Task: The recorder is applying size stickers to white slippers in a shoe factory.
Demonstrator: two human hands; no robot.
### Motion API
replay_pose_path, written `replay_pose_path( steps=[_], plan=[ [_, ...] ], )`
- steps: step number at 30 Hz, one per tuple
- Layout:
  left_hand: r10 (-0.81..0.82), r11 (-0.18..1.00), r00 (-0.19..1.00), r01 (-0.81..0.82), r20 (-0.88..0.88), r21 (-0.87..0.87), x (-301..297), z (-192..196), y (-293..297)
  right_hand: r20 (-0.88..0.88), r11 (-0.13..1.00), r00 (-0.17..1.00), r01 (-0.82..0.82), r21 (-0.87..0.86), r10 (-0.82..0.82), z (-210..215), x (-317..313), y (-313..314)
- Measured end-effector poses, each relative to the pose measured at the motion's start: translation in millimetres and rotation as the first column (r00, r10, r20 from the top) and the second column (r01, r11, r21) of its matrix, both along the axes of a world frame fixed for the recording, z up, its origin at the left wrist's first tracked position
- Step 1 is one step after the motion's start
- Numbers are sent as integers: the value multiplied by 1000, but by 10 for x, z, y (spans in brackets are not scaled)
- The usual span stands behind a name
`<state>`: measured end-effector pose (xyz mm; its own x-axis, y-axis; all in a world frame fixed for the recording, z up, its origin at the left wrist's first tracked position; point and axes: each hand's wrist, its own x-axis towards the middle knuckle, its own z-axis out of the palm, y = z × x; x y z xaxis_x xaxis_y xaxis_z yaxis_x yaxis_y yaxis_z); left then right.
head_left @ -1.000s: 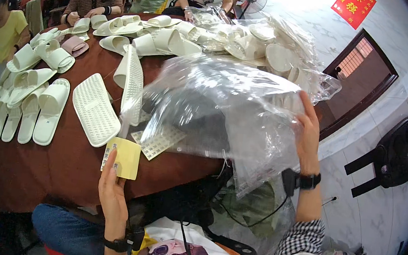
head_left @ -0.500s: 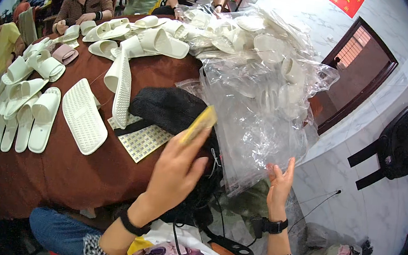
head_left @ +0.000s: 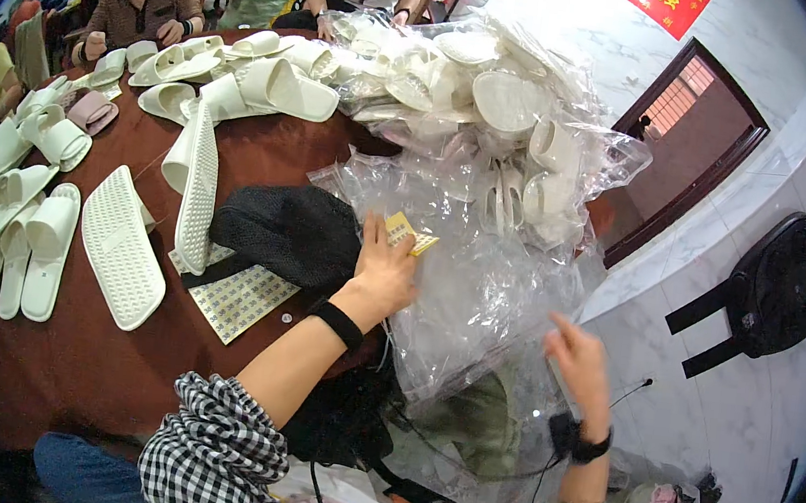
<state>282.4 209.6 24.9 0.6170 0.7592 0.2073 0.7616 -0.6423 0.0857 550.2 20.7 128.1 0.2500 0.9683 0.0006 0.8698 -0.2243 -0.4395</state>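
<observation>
My left hand [head_left: 387, 268] rests over the clear plastic bags [head_left: 478, 290], its fingers closed on a small yellow sticker sheet [head_left: 415, 234] that juts out past the fingertips. To the right, my right hand [head_left: 581, 363] hovers beside the edge of the bags, index finger stretched out and slightly blurred; nothing shows in it. A black mesh cloth item [head_left: 286, 233] lies left of my left hand. Under it, a larger sheet of stickers [head_left: 240, 303] pokes out. One white slipper [head_left: 125, 250] lies sole up, and another slipper [head_left: 197, 193] leans on its side.
Rows of white slippers [head_left: 49, 251] line the left and far side of the brown-covered table [head_left: 81, 374]. A heap of bagged slippers [head_left: 509, 105] fills the far right. Two people sit across the table. A black backrest-like object [head_left: 778, 274] is by the wall.
My left hand has moved forward from above the black mesh item onto the plastic bags, carrying the sticker sheet. My right hand has drawn away from the bag edge. The view has shifted rightward.
</observation>
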Motion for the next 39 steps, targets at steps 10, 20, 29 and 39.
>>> replay_pose_path(
  steps=[10,20,29,39],
  plan=[
    [12,998,1000,-12,-7,61,-3,-22,-53,561,532,593,-795,293,578,-199,-998,2433],
    [56,998,995,-55,-81,8,-73,-7,-108,173,713,730,-683,157,662,-1071,-913,3106],
    [63,985,974,-96,-216,-145,214,122,23,330,833,784,-553,-12,525,-1123,-772,3234],
    [206,938,915,-84,346,-337,54,82,212,-220,863,856,-496,-99,467,-647,-979,3079]
  ],
)
